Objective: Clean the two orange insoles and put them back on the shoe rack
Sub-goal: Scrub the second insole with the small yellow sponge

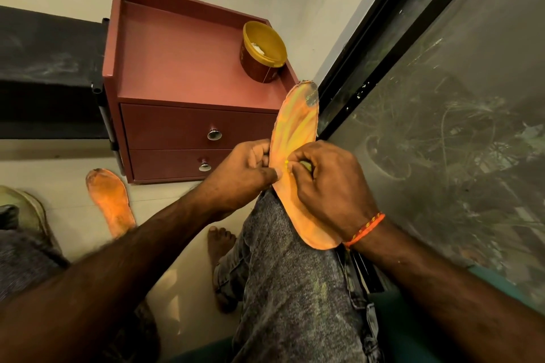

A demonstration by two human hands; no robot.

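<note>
Hands worked one orange insole [295,138] propped on the person's right knee. The left hand [244,174] pinched its edge between thumb and fingers; the right hand [330,186] was closed around a small yellowish object, too hidden to identify, pressed to the surface. Grime remained at the toe, so cleaning looked partway done. A second insole [110,200] lay dirty on the floor beside a red drawer unit [182,68], apparently uncleaned. A tub [262,53] stood on top, its label unreadable. Neither insole was back on a rack.
</note>
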